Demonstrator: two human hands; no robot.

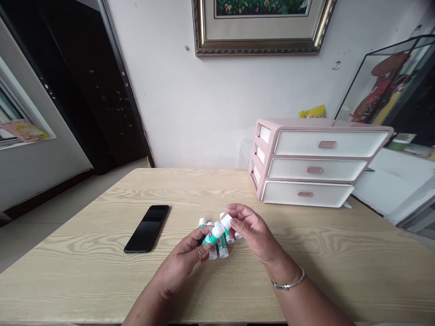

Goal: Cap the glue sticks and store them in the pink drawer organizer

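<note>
My left hand [185, 262] pinches the green body of a white-and-green glue stick [214, 234] just above the wooden table [102, 276]. The fingers of my right hand [253, 231] close on that stick's white cap [226, 222] at its upper end. Several more glue sticks [222, 246] of the same kind lie bunched on the table directly under and behind both hands, partly hidden by the fingers. A silver bracelet [288, 284] circles my right wrist.
A black phone [147, 228] lies face up to the left of the hands. A pink-and-white three-drawer organizer [312, 167], drawers shut, stands at the back right of the table. Behind is a white wall with a gilt-framed picture [260, 27].
</note>
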